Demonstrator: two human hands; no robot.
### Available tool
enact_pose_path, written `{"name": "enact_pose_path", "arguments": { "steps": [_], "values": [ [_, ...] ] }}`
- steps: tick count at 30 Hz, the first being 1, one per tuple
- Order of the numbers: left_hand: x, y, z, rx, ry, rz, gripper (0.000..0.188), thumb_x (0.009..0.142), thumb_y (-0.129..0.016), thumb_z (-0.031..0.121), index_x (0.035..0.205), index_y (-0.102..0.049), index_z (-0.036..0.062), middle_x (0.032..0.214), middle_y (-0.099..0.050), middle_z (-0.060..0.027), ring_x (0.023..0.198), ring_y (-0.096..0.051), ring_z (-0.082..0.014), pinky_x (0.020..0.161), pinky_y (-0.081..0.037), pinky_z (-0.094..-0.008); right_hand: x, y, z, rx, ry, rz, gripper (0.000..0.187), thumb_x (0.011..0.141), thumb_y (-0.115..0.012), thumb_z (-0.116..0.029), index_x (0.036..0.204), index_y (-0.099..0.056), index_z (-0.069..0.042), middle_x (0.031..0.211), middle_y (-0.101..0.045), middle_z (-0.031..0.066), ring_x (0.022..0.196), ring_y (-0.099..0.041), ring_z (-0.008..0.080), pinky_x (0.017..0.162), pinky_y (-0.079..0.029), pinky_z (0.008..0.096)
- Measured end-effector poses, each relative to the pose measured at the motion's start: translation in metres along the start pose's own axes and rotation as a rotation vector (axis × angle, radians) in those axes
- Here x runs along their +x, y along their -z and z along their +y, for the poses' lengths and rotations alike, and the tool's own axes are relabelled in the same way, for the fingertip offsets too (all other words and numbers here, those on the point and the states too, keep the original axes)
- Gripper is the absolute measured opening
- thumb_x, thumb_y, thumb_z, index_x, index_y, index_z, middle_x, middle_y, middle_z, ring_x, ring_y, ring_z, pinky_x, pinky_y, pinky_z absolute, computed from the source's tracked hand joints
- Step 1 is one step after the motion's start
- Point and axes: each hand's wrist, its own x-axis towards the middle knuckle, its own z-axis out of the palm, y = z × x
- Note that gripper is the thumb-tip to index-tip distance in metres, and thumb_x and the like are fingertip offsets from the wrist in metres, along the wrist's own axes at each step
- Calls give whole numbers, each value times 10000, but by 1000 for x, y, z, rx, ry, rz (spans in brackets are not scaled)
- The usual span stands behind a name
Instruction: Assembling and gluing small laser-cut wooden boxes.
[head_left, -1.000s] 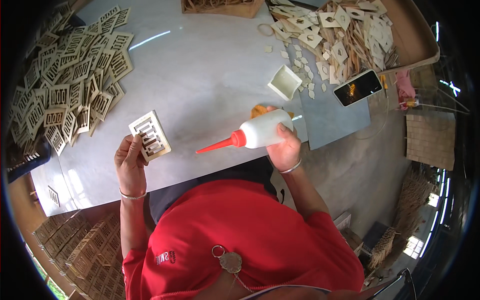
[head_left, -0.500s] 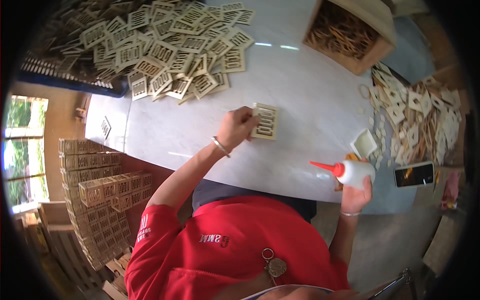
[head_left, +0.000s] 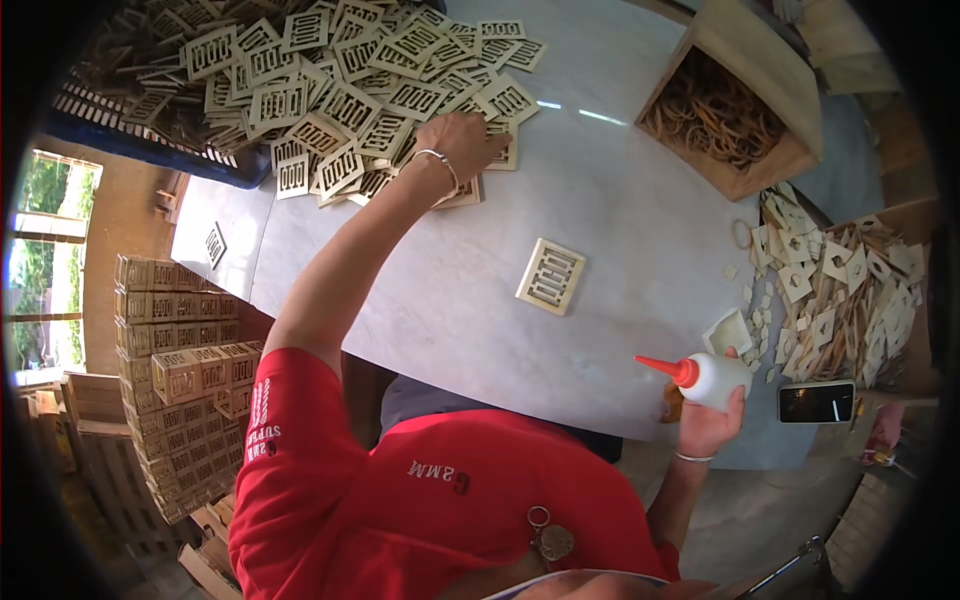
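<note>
Slotted panels (head_left: pixel 350 104) lie under left hand (head_left: pixel 458 143), grip unclear; right hand (head_left: pixel 718 415) clasps bottle (head_left: pixel 718 378); shirt (head_left: pixel 520 465) lettered

Over on the left, daylight fills a window (head_left: pixel 45 272) set in a tan wall (head_left: pixel 122 215), green foliage (head_left: pixel 40 186) outside. The pale, smooth table (head_left: pixel 440 295) catches bright streaks of light (head_left: pixel 602 117); grey floor (head_left: pixel 750 520) shows near right.

Left hand (head_left: pixel 457 142) at slotted panels (head_left: pixel 352 106), bottle (head_left: pixel 720 379) in right hand (head_left: pixel 714 420)
</note>
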Motion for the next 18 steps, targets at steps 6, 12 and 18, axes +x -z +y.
{"name": "enact_pose_path", "arguments": {
  "steps": [6, 12, 18],
  "values": [
    [17, -44, 6, 167, 83, 433, 767, 760, -603, 602, 1158, -477, -42, 1088, -560, -212, 1045, -538, -336, 861, -451, -416, -1, -11, 4, 37, -4, 39, 574, 904, -482, -308, 1338, -349, 45, 1273, -460, 167, 1140, -490, 333, 964, -406, 481],
    [23, -41, 2, 39, 97, 429, 690, 732, -688, 488, 1123, -466, -36, 1080, -549, -226, 1035, -542, -343, 842, -463, -406, -2, -10, 5, 30, -16, 38, 588, 893, -493, -315, 1338, -350, 43, 1247, -473, 206, 1141, -489, 344, 971, -399, 483],
    [5, -51, -35, -650, -68, 455, 538, 661, -766, 379, 943, -587, -43, 864, -643, -186, 781, -635, -314, 737, -506, -377, -12, -14, 5, 8, 18, 51, 597, 883, -508, -331, 1328, -359, 37, 1245, -477, 209, 1155, -486, 349, 963, -410, 488]
  ]
}}
